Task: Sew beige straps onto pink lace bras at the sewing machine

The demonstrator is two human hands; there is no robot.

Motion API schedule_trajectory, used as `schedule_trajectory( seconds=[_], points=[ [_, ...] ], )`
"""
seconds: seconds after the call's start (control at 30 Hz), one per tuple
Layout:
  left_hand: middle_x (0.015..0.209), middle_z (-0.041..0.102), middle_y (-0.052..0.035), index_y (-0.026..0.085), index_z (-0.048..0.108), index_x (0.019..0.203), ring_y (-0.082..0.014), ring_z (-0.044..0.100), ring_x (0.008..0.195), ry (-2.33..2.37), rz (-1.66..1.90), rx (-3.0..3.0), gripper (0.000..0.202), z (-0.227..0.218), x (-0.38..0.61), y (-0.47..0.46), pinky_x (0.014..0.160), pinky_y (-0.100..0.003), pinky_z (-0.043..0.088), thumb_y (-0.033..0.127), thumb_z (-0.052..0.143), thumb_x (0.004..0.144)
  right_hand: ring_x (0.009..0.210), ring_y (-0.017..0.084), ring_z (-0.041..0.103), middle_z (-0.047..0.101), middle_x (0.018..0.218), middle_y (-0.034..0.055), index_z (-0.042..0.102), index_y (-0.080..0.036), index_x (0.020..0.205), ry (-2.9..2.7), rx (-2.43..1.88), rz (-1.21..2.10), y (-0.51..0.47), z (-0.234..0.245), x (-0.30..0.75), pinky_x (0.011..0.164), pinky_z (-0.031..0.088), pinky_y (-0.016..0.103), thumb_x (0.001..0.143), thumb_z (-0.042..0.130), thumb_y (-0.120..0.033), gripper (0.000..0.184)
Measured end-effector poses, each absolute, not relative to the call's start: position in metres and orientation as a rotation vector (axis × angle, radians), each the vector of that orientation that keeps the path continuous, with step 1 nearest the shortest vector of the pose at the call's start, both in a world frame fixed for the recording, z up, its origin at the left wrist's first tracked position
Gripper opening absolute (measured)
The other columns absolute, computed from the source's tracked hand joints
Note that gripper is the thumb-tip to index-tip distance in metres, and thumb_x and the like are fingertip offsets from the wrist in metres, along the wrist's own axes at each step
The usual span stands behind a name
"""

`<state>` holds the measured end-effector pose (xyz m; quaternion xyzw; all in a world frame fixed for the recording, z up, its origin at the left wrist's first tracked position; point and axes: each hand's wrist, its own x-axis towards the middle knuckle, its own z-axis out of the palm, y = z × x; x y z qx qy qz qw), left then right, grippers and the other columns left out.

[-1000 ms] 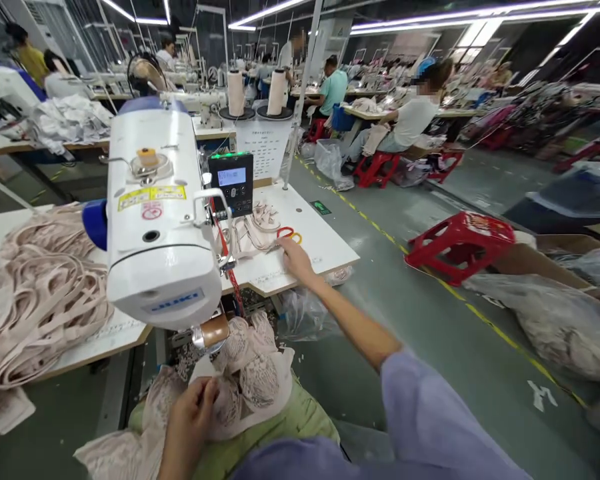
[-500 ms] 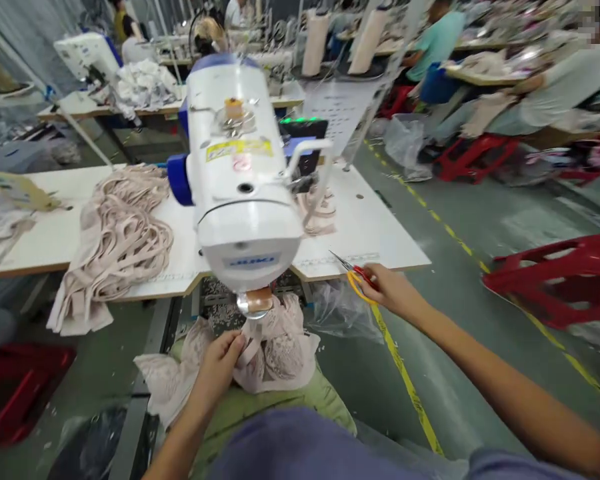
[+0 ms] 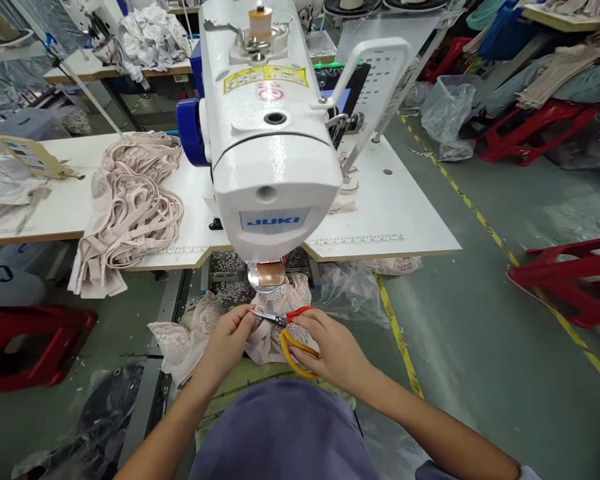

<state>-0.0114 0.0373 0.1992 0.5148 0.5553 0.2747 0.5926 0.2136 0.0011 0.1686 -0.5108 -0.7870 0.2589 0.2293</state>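
Observation:
My right hand [image 3: 333,350] is closed on red-and-yellow-handled scissors [image 3: 286,329], whose blades point left toward my left hand. My left hand [image 3: 229,340] pinches a beige lace garment [image 3: 190,337] that lies on my lap just below the head of a white JUKI sewing machine [image 3: 267,127]. The scissor tips touch the fabric right at my left fingertips. The garment hangs from under the machine's needle area, where a shiny metal part [image 3: 267,275] shows.
A pile of beige straps and lace pieces [image 3: 130,200] lies on the white table [image 3: 405,220] left of the machine. Red plastic stools stand on the floor at left [image 3: 27,347] and right [image 3: 570,280]. A clear plastic bag [image 3: 347,293] hangs under the table. A yellow-striped line [image 3: 397,337] crosses the floor.
My right hand has brought the scissors from the table's right edge down to the lace garment at my left hand. The view has tilted down and closer to the machine.

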Motion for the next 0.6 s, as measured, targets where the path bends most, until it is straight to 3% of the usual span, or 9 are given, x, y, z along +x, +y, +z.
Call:
schedule_trajectory(
  seconds=[0.13, 0.23, 0.43, 0.6],
  points=[
    [0.067, 0.05, 0.0018, 0.019, 0.057, 0.075, -0.0137, 0.043, 0.063, 1.348, 0.637, 1.273, 0.023, 0.204, -0.009, 0.037, 0.058, -0.024, 0.036, 0.033, 0.044, 0.087, 0.084, 0.021, 0.065, 0.067, 0.111, 0.0077, 0.057, -0.025, 0.119, -2.135, -1.345, 0.837, 0.004, 0.164, 0.213, 0.072, 0.055, 0.035, 0.087, 0.064, -0.028, 0.033],
    [0.068, 0.049, 0.0028, 0.02, 0.057, 0.079, -0.0128, 0.042, 0.061, 1.327, 0.663, 1.195, 0.02, 0.206, -0.01, 0.037, 0.057, -0.023, 0.035, 0.03, 0.042, 0.088, 0.071, 0.018, 0.063, 0.068, 0.097, 0.0053, 0.059, -0.026, 0.117, -2.039, -1.373, 0.924, -0.003, 0.159, 0.217, 0.064, 0.052, 0.031, 0.089, 0.061, -0.028, 0.028],
    [0.062, 0.039, 0.0058, 0.019, 0.052, 0.078, -0.0093, 0.031, 0.053, 1.265, 0.695, 1.122, 0.033, 0.206, -0.016, 0.043, 0.051, -0.021, 0.029, 0.048, 0.049, 0.093, 0.069, 0.017, 0.059, 0.063, 0.102, 0.0068, 0.054, -0.026, 0.114, -1.841, -1.442, 1.01, -0.016, 0.155, 0.222, 0.06, 0.05, 0.03, 0.073, 0.066, -0.021, 0.043],
    [0.064, 0.044, 0.004, 0.018, 0.059, 0.083, -0.0094, 0.034, 0.055, 1.281, 0.613, 1.216, 0.037, 0.207, -0.015, 0.046, 0.048, -0.02, 0.028, 0.052, 0.05, 0.092, 0.076, 0.02, 0.06, 0.063, 0.105, 0.0082, 0.054, -0.026, 0.113, -1.88, -1.4, 0.996, -0.012, 0.159, 0.21, 0.064, 0.051, 0.033, 0.072, 0.069, -0.026, 0.044]
  ],
)
